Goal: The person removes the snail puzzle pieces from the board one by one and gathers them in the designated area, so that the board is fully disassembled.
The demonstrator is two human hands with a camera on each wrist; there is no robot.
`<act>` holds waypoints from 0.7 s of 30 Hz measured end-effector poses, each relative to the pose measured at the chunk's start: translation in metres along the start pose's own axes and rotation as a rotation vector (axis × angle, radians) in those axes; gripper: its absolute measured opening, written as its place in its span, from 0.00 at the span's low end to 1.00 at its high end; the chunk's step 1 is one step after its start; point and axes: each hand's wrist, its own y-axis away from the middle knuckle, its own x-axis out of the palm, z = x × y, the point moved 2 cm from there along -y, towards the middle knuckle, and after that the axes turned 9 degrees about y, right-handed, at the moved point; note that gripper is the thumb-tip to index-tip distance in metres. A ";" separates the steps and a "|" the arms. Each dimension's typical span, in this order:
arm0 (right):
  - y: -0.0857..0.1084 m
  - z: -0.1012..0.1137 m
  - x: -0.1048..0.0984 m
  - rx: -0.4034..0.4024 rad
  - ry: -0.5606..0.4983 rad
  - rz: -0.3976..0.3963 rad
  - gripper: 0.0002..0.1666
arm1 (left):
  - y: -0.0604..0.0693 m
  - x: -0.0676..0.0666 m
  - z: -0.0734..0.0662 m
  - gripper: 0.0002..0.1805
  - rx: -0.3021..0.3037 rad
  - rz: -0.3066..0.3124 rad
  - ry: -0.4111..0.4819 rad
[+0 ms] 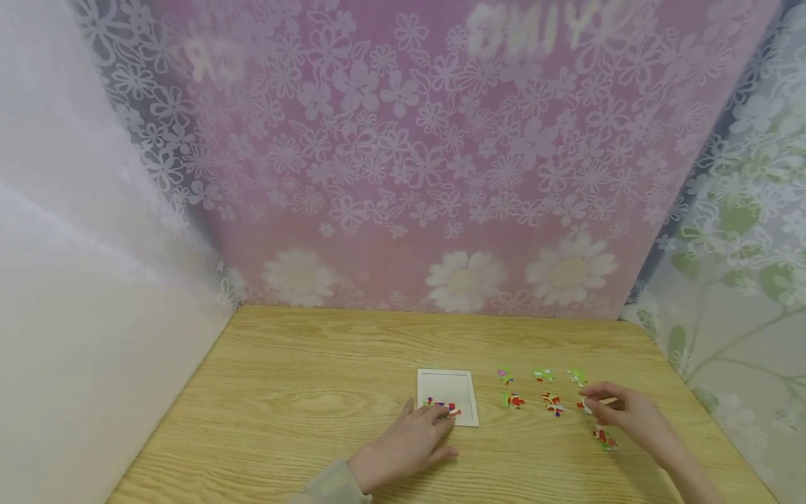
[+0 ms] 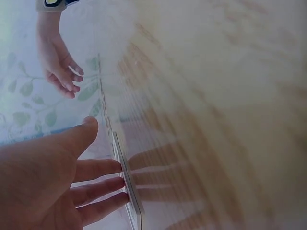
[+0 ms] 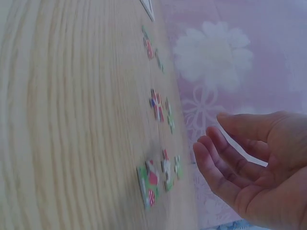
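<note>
My left hand [image 1: 412, 441] lies at the lower edge of a white puzzle tray [image 1: 446, 383], fingers fairly straight. In the left wrist view its fingertips touch the tray [image 2: 125, 172]. Several joined-looking puzzle pieces [image 1: 452, 407] show inside the tray by those fingers, partly covered. Over on the right, my right hand [image 1: 632, 414] hovers above loose puzzle pieces. The right wrist view shows this hand [image 3: 254, 167] with loosely bent fingers, thumb apart, and nothing held. Nearest to it are a red-and-white piece [image 1: 584, 405] and a corner-side piece [image 1: 606, 439].
Other loose pieces lie in rows right of the tray, among them a red one [image 1: 515, 401], a red-and-blue one [image 1: 553, 404] and a green one [image 1: 543, 375]. The wooden table [image 1: 302, 378] meets a pink flowered curtain [image 1: 390, 175] behind and pale walls at the sides.
</note>
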 end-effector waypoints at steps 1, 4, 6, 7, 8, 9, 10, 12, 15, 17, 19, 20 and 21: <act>-0.001 0.003 0.002 -0.006 -0.013 -0.010 0.24 | 0.000 0.000 0.000 0.25 0.002 0.000 0.002; -0.005 0.010 0.007 -0.038 -0.042 -0.026 0.23 | 0.000 0.000 0.002 0.24 0.001 0.007 0.020; -0.007 0.014 0.010 -0.048 -0.048 -0.033 0.22 | 0.000 0.000 0.002 0.25 -0.001 0.015 0.027; -0.008 0.015 0.012 -0.046 -0.049 -0.036 0.22 | 0.001 -0.001 0.002 0.25 0.001 0.016 0.028; -0.010 0.017 0.013 -0.052 -0.048 -0.038 0.21 | 0.002 -0.001 0.003 0.25 0.005 0.016 0.026; -0.011 0.019 0.015 -0.061 -0.051 -0.036 0.22 | 0.002 -0.001 0.003 0.25 0.012 0.014 0.020; -0.013 0.021 0.016 -0.063 -0.057 -0.034 0.22 | 0.003 -0.002 0.003 0.24 0.020 0.010 0.015; -0.015 0.025 0.020 -0.074 -0.064 -0.028 0.22 | 0.004 -0.002 0.004 0.24 0.036 -0.001 0.003; -0.018 0.032 0.025 -0.094 -0.066 -0.023 0.22 | 0.006 -0.004 0.006 0.23 0.049 -0.016 0.000; -0.020 0.038 0.028 -0.102 -0.037 -0.029 0.22 | 0.007 -0.006 0.007 0.22 0.046 -0.015 0.009; -0.022 0.043 0.031 -0.111 -0.021 -0.033 0.21 | 0.008 -0.008 0.009 0.22 0.034 -0.009 0.018; -0.023 0.046 0.033 -0.115 -0.012 -0.032 0.21 | 0.008 -0.009 0.010 0.22 0.029 -0.005 0.022; -0.025 0.049 0.035 -0.112 -0.018 -0.029 0.21 | 0.009 -0.010 0.011 0.22 0.024 0.000 0.025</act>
